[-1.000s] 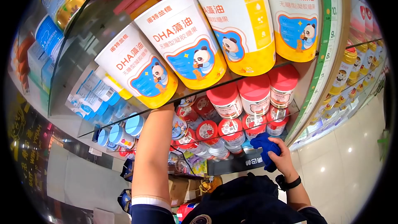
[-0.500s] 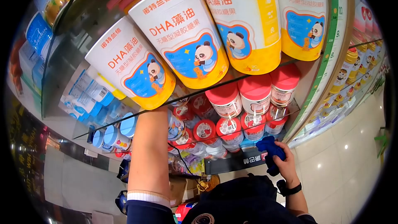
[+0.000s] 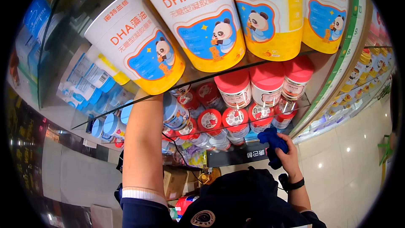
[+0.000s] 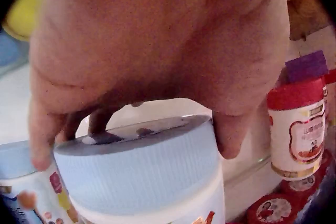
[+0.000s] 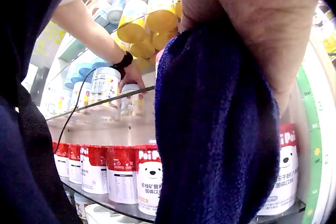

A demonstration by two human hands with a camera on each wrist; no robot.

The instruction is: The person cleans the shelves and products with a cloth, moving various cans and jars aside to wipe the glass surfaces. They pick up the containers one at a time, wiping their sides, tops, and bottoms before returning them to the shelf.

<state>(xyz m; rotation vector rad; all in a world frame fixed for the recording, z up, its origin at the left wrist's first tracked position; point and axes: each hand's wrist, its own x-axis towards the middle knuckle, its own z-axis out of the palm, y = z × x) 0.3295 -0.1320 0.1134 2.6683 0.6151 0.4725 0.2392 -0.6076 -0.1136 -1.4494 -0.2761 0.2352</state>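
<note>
My left hand (image 4: 157, 50) reaches down over a jar with a ribbed light blue lid (image 4: 142, 169). Thumb and fingers straddle the lid from both sides. In the head view the hand itself is hidden under the upper shelf, and only the bare forearm (image 3: 145, 143) shows. Another blue-lidded jar (image 4: 21, 161) stands beside the fingers. My right hand (image 3: 289, 156) grips a bunched dark blue cloth (image 3: 272, 143) in front of the shelves. Close up in the right wrist view, the fluffy cloth (image 5: 215, 129) hangs down from the palm.
Large white-and-yellow canisters (image 3: 206, 25) with a panda print line the glass shelf above my left arm. Red-lidded jars (image 3: 268, 82) stand to the right of that arm. Lower down are red-and-white cans (image 5: 94, 169). A black cable (image 5: 73, 111) hangs across the shelf fronts.
The head view has shifted, so the canisters sit higher and look closer. My left forearm has moved slightly left in view, still reaching under the shelf. The right hand keeps its hold on the cloth.
</note>
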